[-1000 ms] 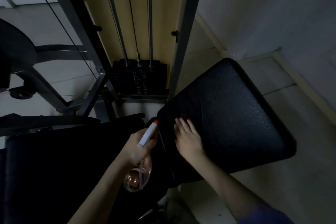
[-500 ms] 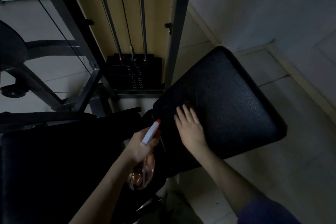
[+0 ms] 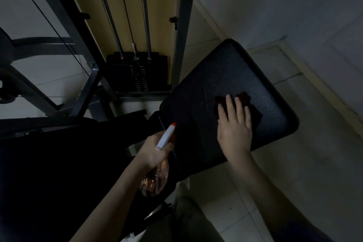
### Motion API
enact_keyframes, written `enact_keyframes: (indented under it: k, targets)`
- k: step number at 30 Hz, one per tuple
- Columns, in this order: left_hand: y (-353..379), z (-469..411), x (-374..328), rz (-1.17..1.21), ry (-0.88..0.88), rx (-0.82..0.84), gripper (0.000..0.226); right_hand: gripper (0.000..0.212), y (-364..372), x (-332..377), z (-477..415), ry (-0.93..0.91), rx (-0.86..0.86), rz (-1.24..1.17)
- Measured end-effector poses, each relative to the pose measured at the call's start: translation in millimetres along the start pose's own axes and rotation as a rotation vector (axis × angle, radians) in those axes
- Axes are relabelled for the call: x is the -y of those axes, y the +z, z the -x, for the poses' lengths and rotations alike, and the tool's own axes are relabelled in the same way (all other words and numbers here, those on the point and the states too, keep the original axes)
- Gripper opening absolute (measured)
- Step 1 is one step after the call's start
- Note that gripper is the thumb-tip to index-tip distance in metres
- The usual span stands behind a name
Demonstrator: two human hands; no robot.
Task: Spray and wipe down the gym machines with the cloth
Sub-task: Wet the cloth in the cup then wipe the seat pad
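Note:
A black padded seat [image 3: 231, 76] of a gym machine fills the middle right. My right hand [image 3: 234, 125] lies flat with straight fingers on a dark reddish cloth [image 3: 244, 99], pressing it onto the pad. My left hand [image 3: 155, 150] grips a clear spray bottle [image 3: 155, 179] with a white and orange nozzle [image 3: 167, 135] pointing toward the pad's near left edge.
A black weight stack [image 3: 135, 76] with steel guide rods [image 3: 145, 12] stands behind the pad in a grey frame [image 3: 182, 25]. Another dark pad [image 3: 49, 173] lies at lower left. A wall [image 3: 294, 6] runs along the right, with tiled floor [image 3: 304, 173] below.
My right hand has slid the cloth rightward across the pad, from its left part to near its middle. The left hand and bottle stay in place.

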State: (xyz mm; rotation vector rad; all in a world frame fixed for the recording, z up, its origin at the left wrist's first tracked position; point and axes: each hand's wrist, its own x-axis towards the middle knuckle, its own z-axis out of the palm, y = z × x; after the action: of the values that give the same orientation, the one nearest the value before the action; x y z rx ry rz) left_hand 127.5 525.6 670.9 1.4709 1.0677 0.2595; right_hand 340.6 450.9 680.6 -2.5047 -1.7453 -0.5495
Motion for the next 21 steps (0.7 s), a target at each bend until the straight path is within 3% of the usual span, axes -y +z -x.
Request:
enact_keyframes:
  k: [4,6,8,13,17,19,21]
  targets:
    - [4,4,1,-0.072,0.003,0.051,0.010,0.062,28,17,53,-0.268,0.194,0.004]
    - [6,4,0,-0.060,-0.008,0.058,0.019,0.064,28,11,76,-0.346,0.263,-0.008]
    - [6,4,0,-0.072,0.004,0.072,0.018,0.063,22,0,88,-0.337,0.279,-0.019]
    - [4,8,2,-0.112,0.050,0.079,0.013,0.046,-6,-47,79,-0.292,0.081,0.032]
    - [3,13,8,-0.090,0.017,0.080,0.022,0.044,-7,-36,59,-0.088,0.001,0.036]
    - [3,17,11,-0.102,0.013,0.069,0.014,0.051,15,-6,60,-0.111,0.038,0.037]
    - [3,20,15,-0.103,0.012,0.053,0.008,0.060,36,23,71,-0.248,0.168,0.023]
